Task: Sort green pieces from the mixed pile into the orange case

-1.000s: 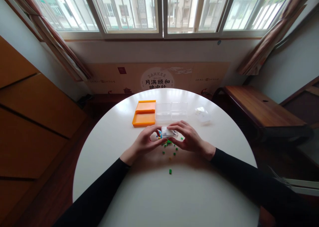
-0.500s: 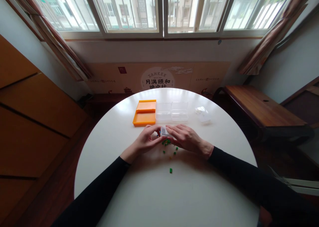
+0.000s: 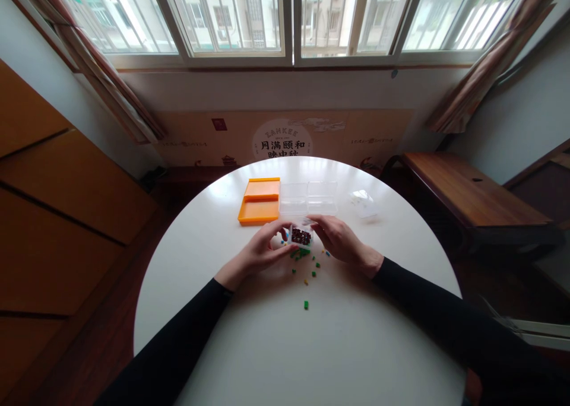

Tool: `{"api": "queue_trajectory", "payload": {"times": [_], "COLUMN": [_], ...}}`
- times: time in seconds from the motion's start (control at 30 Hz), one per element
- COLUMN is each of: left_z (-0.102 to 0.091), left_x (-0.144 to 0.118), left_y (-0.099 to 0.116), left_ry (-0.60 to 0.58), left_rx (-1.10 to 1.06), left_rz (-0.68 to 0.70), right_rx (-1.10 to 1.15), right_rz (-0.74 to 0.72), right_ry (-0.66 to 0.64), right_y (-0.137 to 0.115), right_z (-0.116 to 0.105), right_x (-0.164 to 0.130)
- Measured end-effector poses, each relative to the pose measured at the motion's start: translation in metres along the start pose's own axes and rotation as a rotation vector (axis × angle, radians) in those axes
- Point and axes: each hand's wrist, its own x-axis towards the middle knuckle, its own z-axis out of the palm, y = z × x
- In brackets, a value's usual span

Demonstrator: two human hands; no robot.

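Both arms wear long, close-fitting black sleeves of plain, matte cloth, without print, stripe or button. Each sleeve ends at the wrist in a simple edge. The left hand (image 3: 258, 253) and the right hand (image 3: 341, 243) are bare: no glove, ring, watch or bracelet shows on either of them.

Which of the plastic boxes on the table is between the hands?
The small clear plastic box holding dark pieces; the orange box and the larger clear box lie beyond the hands.
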Motion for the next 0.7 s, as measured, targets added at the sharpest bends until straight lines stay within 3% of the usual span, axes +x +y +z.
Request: {"api": "queue_trajectory", "payload": {"times": [0.37, 0.7], "left_z": [-0.009, -0.010], "left_x": [0.000, 0.000], "left_y": [0.003, 0.006], "left_ry": [0.080, 0.103], "left_rx": [0.213, 0.465], "left_rz": [0.144, 0.291], "right_rx": [0.005, 0.100], "right_rz": [0.019, 0.165], "right_ry": [0.042, 0.079], "right_y": [0.002, 0.003], "right_z": [0.002, 0.009], "right_x": [-0.004, -0.011]}}
